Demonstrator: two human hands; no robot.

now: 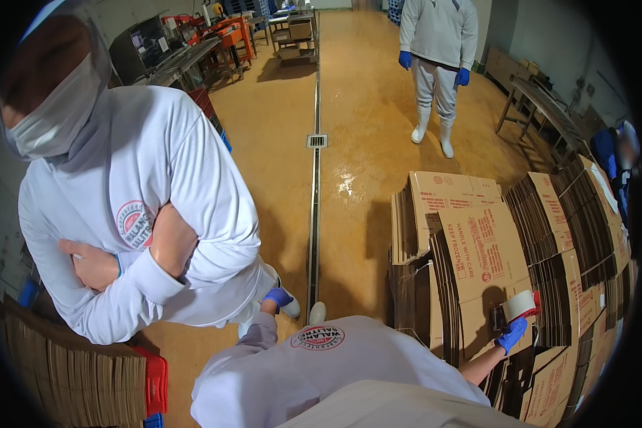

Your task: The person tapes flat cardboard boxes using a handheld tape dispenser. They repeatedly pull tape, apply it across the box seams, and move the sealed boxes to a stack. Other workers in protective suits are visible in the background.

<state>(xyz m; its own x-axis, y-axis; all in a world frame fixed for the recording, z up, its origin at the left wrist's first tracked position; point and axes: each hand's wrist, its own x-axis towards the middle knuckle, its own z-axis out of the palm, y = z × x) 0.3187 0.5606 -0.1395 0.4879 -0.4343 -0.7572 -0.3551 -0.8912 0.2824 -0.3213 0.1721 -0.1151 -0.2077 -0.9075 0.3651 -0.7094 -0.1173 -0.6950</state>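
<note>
Nearest the camera, the wearer's white top fills the lower edge. The right hand (512, 334), in a blue glove, is raised from a bare forearm that runs up and to the right from the lower middle. Its grip is closed on a tape dispenser (515, 309) — the fingers wrap the dark handle from below, and the roll of pale tape sits on top of the glove. The roll's round face looks up and to the left; the dispenser's long axis runs roughly left to right, with a red part at its right end. The dispenser is held against the face of the flattened cardboard boxes (478, 257), low on the front sheet.

The left hand (278, 297), also in a blue glove, is extended forward on a white sleeve, out over the floor beside the drain channel (314, 214). It looks curled, but whether it has hold of anything cannot be told.

The boxes stand on edge in packed rows on the right, printed faces leaning toward the camera. To the left stands a person (128, 214) in white with arms folded, beside another stack of cardboard (71, 371) and a red crate (155, 381). Farther off — across the wet yellow floor (364, 107) — a second person (439, 64) in white, with blue gloves and white boots, stands with arms down.
</note>
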